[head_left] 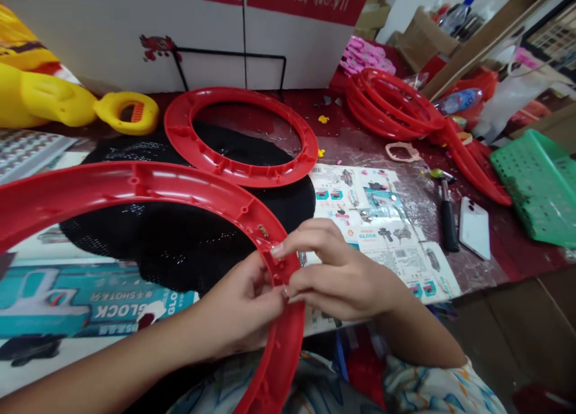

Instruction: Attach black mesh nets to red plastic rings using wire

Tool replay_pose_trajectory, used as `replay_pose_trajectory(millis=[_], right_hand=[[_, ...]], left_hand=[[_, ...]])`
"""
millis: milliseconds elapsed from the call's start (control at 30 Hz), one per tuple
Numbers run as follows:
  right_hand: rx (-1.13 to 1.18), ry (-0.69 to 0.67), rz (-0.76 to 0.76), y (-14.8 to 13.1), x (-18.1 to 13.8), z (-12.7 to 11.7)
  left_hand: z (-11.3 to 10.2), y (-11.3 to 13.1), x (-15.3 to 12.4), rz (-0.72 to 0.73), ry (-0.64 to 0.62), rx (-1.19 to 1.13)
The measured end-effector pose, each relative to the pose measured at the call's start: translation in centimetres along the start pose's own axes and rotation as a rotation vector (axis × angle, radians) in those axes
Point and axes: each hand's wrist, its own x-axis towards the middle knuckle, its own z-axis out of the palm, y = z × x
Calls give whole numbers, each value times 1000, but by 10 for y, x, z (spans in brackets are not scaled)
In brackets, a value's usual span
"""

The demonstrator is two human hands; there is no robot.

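The fingers of the left hand [245, 303] grip the near ring [193, 187] at its inner edge, thumb on the hollow side. The fingers of the right hand [337, 273] are bent against the same stretch; whether they pinch a small part, I cannot tell. The near ring spans the front of the table [508, 255], partly above black cloth [189, 234]. Behind it lies a second ring [252, 175]; rightward are a hammer [449, 225], a phone [474, 228] and a basket [546, 186].

One head-worn view, forward and down (quite close in) over the hands [344, 279] and the tabletop [508, 255] beyond.
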Motion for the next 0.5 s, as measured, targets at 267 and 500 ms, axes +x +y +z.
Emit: replay_pose_trajectory(millis=[267, 500], right_hand=[[107, 20, 153, -3, 4, 11], [51, 233, 245, 14, -3, 11]], left_hand=[[-2, -7, 5, -41, -248, -103], [-9, -7, -1, -82, -329, -288]])
